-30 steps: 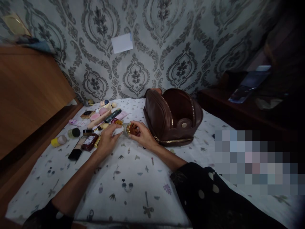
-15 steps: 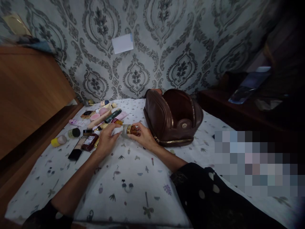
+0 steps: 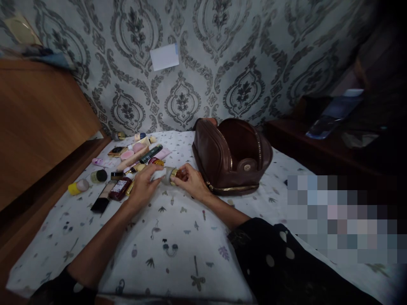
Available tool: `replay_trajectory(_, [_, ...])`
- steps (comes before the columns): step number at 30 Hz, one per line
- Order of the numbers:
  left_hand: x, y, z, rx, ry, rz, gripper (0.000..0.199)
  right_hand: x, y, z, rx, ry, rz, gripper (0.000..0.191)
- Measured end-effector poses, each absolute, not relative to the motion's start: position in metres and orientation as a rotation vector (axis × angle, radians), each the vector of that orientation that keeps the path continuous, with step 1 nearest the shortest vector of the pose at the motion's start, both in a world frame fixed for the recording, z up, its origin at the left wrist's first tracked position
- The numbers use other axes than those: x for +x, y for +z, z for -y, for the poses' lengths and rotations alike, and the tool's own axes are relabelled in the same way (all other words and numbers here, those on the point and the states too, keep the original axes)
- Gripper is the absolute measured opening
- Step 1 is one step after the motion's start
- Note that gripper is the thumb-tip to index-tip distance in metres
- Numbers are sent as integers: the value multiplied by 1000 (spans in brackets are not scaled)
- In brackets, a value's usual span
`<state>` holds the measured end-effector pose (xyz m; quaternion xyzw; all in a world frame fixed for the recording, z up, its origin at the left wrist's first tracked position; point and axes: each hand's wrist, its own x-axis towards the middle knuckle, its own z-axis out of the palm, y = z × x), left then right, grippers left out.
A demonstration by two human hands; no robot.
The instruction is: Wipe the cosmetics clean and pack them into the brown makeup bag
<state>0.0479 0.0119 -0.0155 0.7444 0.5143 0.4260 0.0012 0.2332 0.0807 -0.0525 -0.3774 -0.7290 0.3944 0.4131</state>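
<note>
Between my hands lies a small clear jar (image 3: 168, 175) with a gold-banded lid (image 3: 174, 177), on its side just above the patterned sheet. My left hand (image 3: 144, 184) is closed around the jar's pale left end. The fingers of my right hand (image 3: 190, 182) are wrapped round the lid end. Just beyond my left hand are a dark red and yellow round item (image 3: 156, 162) and a dark green tube (image 3: 151, 154). A dark red bottle (image 3: 120, 189) lies left of my left hand. To the right of my right hand stands an unzipped brown bag (image 3: 210, 148).
More cosmetics lie at the left, among them a yellow-capped bottle (image 3: 78, 187) and a black-capped tube (image 3: 104, 197). A wooden cabinet (image 3: 41, 127) borders the bed on the left. The patterned wall rises behind. A blurred-out patch covers the right.
The fingers of my right hand have shifted slightly around the lid, and more of the gold band shows. Both hands stay at nearly the same place.
</note>
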Motion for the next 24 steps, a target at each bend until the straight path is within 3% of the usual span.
replay_trajectory(10, [50, -17, -13, 2317, 1331, -1624, 16, 237, -49, -77, -980, 828, 1922, 24])
replay_trajectory(16, [51, -18, -12, 2320, 1322, -1652, 16, 236, -55, -77, -872, 860, 1948, 52])
replay_trajectory(24, [52, -6, -5, 2460, 1208, -1523, 16, 236, -47, -70, -795, 1041, 1932, 31])
